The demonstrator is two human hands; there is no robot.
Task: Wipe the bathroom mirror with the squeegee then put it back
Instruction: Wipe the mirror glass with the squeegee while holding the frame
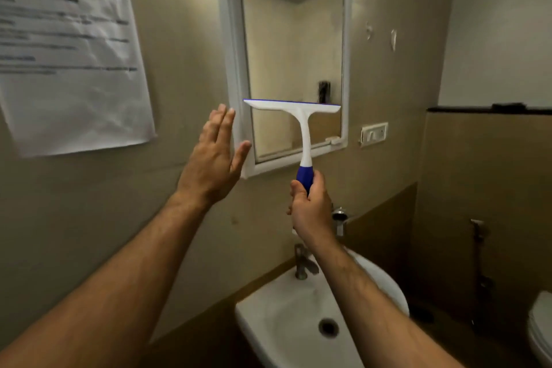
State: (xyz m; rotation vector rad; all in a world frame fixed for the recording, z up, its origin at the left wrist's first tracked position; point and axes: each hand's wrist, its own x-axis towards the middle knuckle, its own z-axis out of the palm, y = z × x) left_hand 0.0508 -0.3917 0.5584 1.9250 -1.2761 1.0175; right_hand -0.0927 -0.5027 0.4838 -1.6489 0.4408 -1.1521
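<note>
The mirror hangs in a white frame on the beige wall above the sink. A white squeegee with a blue blade edge and blue grip stands upright in front of the mirror's lower half, its blade level across the glass. My right hand is closed round the blue grip below the frame. My left hand is raised flat with fingers apart beside the frame's lower left corner, holding nothing. Whether the blade touches the glass cannot be told.
A white sink with a metal tap sits below my right arm. A paper notice is taped to the wall at left. A switch plate is right of the mirror. A toilet and hose stand at far right.
</note>
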